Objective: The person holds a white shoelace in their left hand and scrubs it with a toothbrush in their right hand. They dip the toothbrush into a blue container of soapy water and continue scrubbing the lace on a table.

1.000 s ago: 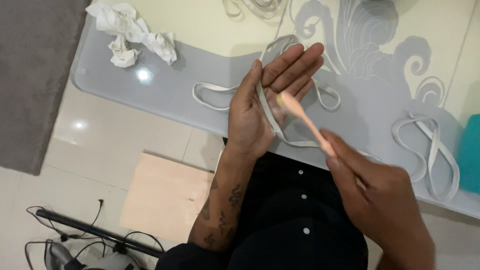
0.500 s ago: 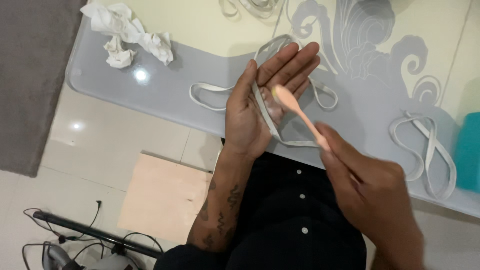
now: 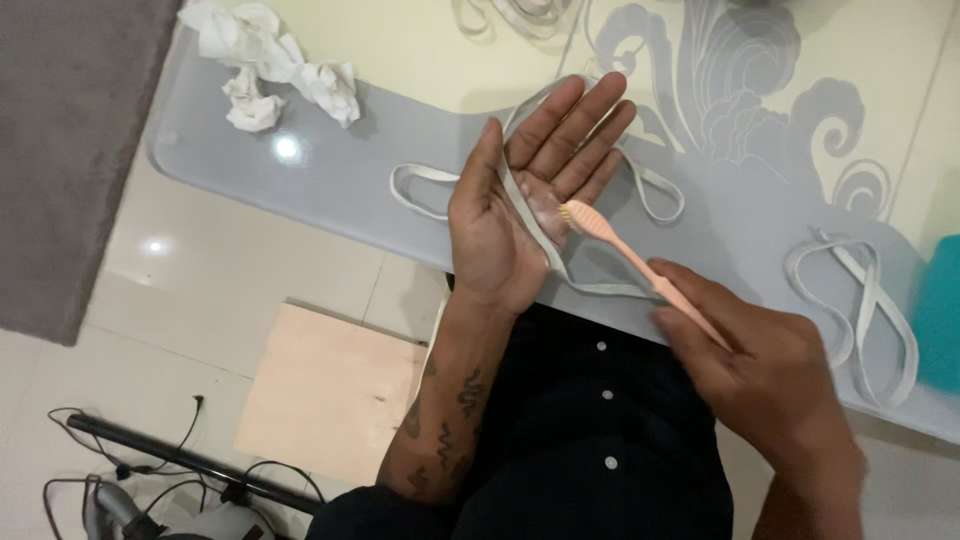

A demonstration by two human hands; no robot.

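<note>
The left hand is held flat and wide open, palm up, fingers stretched toward 1 o'clock above the desk. A pale grey elastic band runs across that palm from between thumb and forefinger down toward the wrist; the hand grips nothing, the band simply lies over it. The right hand, at about 4 o'clock from the left one, is closed around the handle of a peach-coloured toothbrush, whose bristled head rests on the open palm right beside the band.

More of the same band trails off the palm onto the desk, looping out at 9 o'clock and at 3 o'clock of the left hand. A second looped band lies well apart near the desk's right end, at 2 o'clock of the right hand, and just beyond it a teal object is cut off by the frame edge. At 10 o'clock of the left hand, near the desk's far corner, sit crumpled white tissues. Another loop of band shows at the very top edge.

The desk is glossy grey with a rounded corner, reflecting a ceiling light, and pale yellow farther back with grey swirl ornament. Below it is a cream tiled floor, a grey rug at the left, a light wooden board lying flat, and black cables near the bottom left corner.
</note>
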